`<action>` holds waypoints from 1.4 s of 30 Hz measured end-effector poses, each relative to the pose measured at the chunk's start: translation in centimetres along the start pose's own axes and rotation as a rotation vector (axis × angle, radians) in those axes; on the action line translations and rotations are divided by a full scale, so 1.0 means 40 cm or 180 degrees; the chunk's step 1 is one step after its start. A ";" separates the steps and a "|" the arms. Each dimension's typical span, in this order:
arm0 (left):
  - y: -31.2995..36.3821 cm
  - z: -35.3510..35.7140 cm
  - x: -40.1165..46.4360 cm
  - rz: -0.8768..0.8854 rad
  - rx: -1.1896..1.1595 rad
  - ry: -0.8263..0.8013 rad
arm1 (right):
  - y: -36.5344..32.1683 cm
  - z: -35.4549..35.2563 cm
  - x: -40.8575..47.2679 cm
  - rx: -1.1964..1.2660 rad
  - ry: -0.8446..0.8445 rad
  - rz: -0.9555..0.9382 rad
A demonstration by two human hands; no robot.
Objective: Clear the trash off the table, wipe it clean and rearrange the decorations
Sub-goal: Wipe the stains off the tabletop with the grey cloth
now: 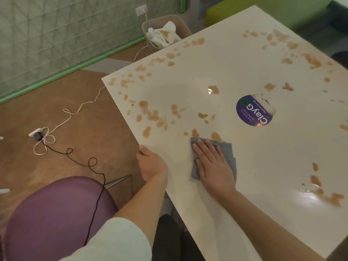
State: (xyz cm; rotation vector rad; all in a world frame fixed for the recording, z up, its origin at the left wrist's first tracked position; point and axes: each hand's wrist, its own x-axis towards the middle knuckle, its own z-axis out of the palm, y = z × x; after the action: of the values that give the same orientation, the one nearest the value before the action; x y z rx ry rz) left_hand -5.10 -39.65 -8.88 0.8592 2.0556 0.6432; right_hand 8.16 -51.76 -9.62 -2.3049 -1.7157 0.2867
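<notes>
Head cam: the right hand point(212, 166) lies flat, fingers spread straight, pressing a grey-blue cloth point(228, 147) onto the white surface point(282, 147) near the edge closest to the person. The left hand point(150, 162) curls its grip over that surface's left edge, thumb on top.

Progress-wise, the trash looks done: crumpled paper sits in the bin point(148, 25) on the floor past the far corner, and nothing loose is left up top. Wiping looks barely started, with brown spill blotches point(152, 115) all over the left side, the far end and the right near corner. There's a round purple sticker point(254, 113) mid-surface. No decorations in sight, so rearranging remains.
</notes>
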 end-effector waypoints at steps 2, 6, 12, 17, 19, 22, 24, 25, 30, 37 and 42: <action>-0.002 0.000 0.005 0.0051 0.0030 0.0030 | -0.064 0.028 -0.025 -0.0022 -0.0189 -0.0497; -0.003 0.007 0.002 0.0082 0.0036 0.0065 | -0.015 0.008 -0.053 -0.0099 -0.0292 -0.0870; -0.002 0.007 0.003 0.0070 0.0067 0.0080 | 0.087 -0.030 0.079 -0.0162 0.0344 0.0585; -0.006 0.010 0.008 0.0047 0.0103 0.0096 | 0.007 -0.001 0.044 -0.0157 -0.0237 -0.0307; -0.005 0.013 0.008 0.0059 0.0104 0.0112 | 0.047 -0.022 0.033 -0.0174 -0.0269 -0.0461; 0.001 0.013 0.004 0.0080 0.0102 0.0122 | 0.115 -0.034 0.103 -0.0204 0.0003 0.0186; 0.002 0.012 0.002 0.0067 0.0117 0.0126 | 0.092 -0.022 0.153 -0.0253 0.0169 0.0523; 0.004 0.011 0.002 0.0056 0.0148 0.0125 | 0.059 -0.013 0.166 -0.0235 0.0205 0.0512; 0.008 0.010 -0.002 0.0059 0.0266 0.0145 | 0.006 0.004 0.142 -0.0216 -0.0311 -0.0767; 0.006 0.006 -0.008 0.0049 0.0260 0.0131 | 0.025 0.007 0.232 -0.0263 0.0080 0.0146; 0.008 0.009 -0.006 0.0101 0.0175 0.0156 | 0.001 0.007 0.158 -0.0244 -0.0385 -0.1015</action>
State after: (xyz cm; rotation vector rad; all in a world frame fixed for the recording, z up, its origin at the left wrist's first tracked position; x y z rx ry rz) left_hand -4.60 -39.57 -8.76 0.9178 2.1159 0.6332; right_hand 9.92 -45.68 -9.92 -2.0556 -2.1527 0.3061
